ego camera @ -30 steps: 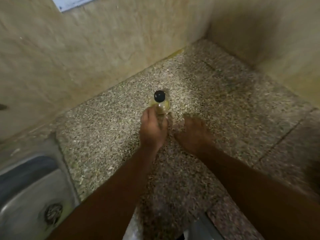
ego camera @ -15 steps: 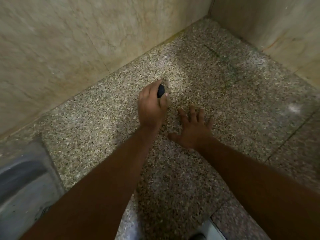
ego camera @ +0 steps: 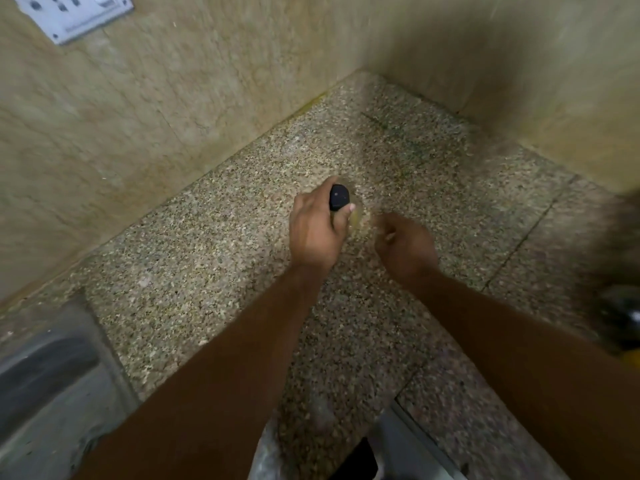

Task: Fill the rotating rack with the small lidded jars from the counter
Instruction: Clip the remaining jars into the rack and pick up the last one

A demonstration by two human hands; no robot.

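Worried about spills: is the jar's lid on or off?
On. The black lid sits atop the jar held in the left hand.

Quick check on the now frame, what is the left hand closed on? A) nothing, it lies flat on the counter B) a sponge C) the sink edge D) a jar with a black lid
D: the left hand is wrapped around a small jar with a black lid on the granite counter, thumb and fingers on either side of the lid; the steel sink lies well off to the left.
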